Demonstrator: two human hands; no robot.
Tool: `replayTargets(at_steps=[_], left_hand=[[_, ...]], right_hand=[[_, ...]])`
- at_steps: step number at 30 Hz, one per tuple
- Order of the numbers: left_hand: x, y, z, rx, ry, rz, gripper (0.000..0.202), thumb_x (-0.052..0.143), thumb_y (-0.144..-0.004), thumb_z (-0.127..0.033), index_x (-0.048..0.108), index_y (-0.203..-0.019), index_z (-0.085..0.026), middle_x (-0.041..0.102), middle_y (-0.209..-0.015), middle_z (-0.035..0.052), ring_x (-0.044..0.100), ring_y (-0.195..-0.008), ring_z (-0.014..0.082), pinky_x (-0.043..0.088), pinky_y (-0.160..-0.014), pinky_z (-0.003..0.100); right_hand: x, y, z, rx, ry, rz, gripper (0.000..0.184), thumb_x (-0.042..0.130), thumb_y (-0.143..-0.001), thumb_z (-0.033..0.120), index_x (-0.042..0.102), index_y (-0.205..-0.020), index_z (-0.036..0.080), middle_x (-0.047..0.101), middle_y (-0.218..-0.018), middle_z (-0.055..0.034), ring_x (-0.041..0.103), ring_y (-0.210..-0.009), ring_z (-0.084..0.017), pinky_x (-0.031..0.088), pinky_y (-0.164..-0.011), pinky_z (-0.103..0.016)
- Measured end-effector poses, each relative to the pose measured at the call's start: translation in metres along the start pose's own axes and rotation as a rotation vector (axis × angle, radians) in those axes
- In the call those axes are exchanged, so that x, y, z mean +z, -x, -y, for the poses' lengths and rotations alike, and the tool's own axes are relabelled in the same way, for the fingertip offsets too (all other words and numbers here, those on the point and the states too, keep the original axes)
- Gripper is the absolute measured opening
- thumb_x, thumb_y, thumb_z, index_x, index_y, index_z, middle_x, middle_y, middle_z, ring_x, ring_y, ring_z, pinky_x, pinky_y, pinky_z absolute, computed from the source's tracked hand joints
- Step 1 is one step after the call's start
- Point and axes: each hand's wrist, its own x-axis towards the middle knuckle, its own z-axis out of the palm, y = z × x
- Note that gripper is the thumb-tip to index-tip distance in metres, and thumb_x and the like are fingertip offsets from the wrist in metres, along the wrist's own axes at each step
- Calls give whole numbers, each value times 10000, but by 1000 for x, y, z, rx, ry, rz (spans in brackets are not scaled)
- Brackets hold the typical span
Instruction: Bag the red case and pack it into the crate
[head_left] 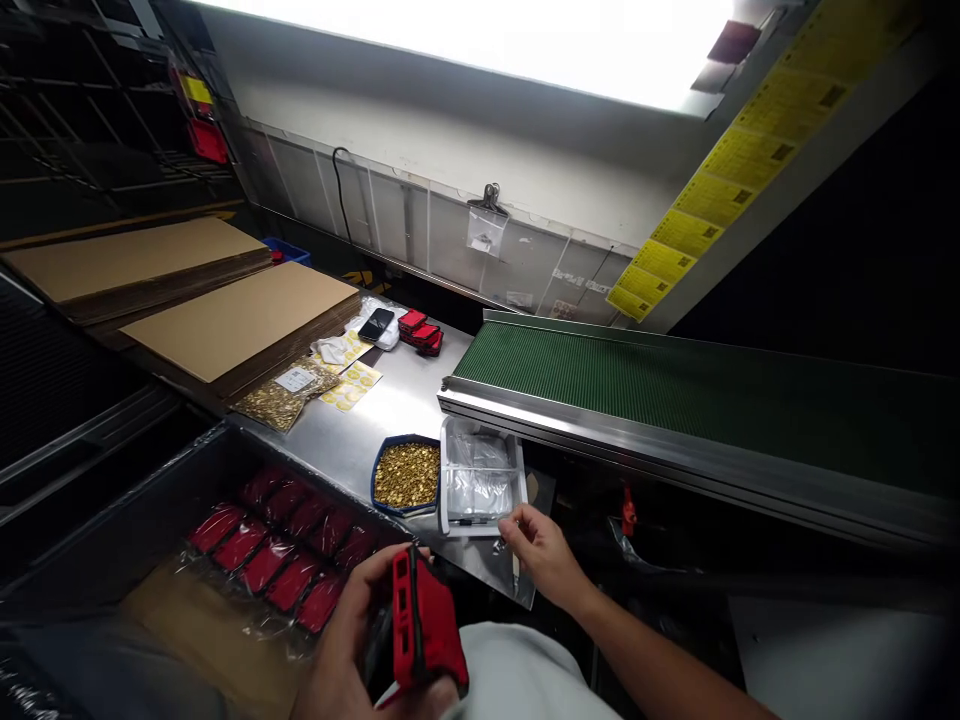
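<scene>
Red-and-black slotted casing (pixel 436 622) is gripped in the left hand (pixel 351 632), likely freeing the right hand (pixel 541 552), pinched closed by the white tray (pixel 445 472), whether on anything I cannot tell

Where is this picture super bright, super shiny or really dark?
Head view, top: the big panel glares pure white; head view, lower middle: shiny streaks cross the clear bags; head view, right: the green belt fades into darkness.
</scene>
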Motion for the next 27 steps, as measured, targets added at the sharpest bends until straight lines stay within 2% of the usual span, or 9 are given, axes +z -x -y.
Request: replayTargets(at_steps=[2, 6, 11, 14, 16, 20, 22, 24, 27], left_hand=[[0, 1, 2, -116, 43, -29, 871, 829, -578, -468, 440, -1335, -282, 706, -1149, 81, 698, -933, 240, 580, -783, 276], [5, 3, 1, -130, 44, -76, 819, 852, -578, -438, 510, -1301, -261, 736, -1040, 59, 684, -898, 222, 555, -811, 280], [7, 3, 6, -100, 35, -50, 921, 876, -568, -509, 501, -1384, -300, 714, -1175, 59, 672, -1057, 277, 509, -1004, 356], [6, 0, 19, -96, 207, 46, 960, 844, -566, -652, 529, -1396, -287, 699, -1252, 95, 642, -1161, 326, 518, -1008, 358], [4, -3, 29, -196, 469, 114, 869, 714, -670, -739, 559, -1378, -258, 712, -1234, 131, 659, -1134, 334, 566, -936, 374], [3, -3, 37, -403, 976, 160, 654, 484, -878, -673, 596, -1358, -245, 680, -1316, 153, 630, -1212, 317, 564, -972, 431], [5, -1, 36, -378, 1041, 141, 672, 468, -877, -677, 595, -1365, -232, 641, -1373, 159, 606, -1245, 327, 557, -984, 456], [9, 2, 33, -324, 1034, 128, 701, 477, -862, -686, 591, -1371, -218, 636, -1372, 170, 616, -1216, 339, 572, -943, 466], [15, 4, 29, -301, 1047, 161, 671, 514, -848, -677, 631, -1326, -221, 682, -1276, 171, 646, -1129, 334, 581, -897, 462]], right_hand=[[7, -3, -54, 64, 104, -10, 554, 473, -895, 696, 516, -778, 157, 493, -710, 3, 461, -690, -131, 373, -652, -263], [15, 10, -144, 241, 210, -20, 563, 395, -873, 705, 455, -690, 177, 504, -675, -21, 470, -675, -170, 329, -643, -301], [16, 39, -206, 369, 291, -7, 553, 300, -898, 661, 454, -661, 186, 581, -700, -65, 527, -697, -211, 370, -675, -336], [11, 53, -222, 371, 285, 50, 528, 348, -903, 630, 509, -687, 177, 612, -739, -62, 563, -745, -213, 404, -707, -327], [3, 57, -226, 350, 256, 119, 475, 448, -881, 592, 584, -722, 166, 642, -776, -56, 582, -781, -202, 418, -717, -302], [-23, 48, -226, 357, 219, 248, 360, 668, -770, 504, 672, -734, 146, 657, -695, -50, 585, -653, -179, 398, -610, -269], [-36, 37, -223, 352, 261, 189, 372, 669, -789, 516, 662, -748, 147, 643, -667, -50, 577, -622, -177, 375, -593, -269], [-44, 24, -218, 322, 332, 40, 408, 561, -886, 560, 649, -866, 162, 655, -741, -58, 597, -700, -188, 370, -642, -279], [-40, 9, -214, 312, 423, -127, 401, 462, -956, 551, 595, -1033, 181, 662, -825, -71, 612, -791, -223, 349, -682, -302]])
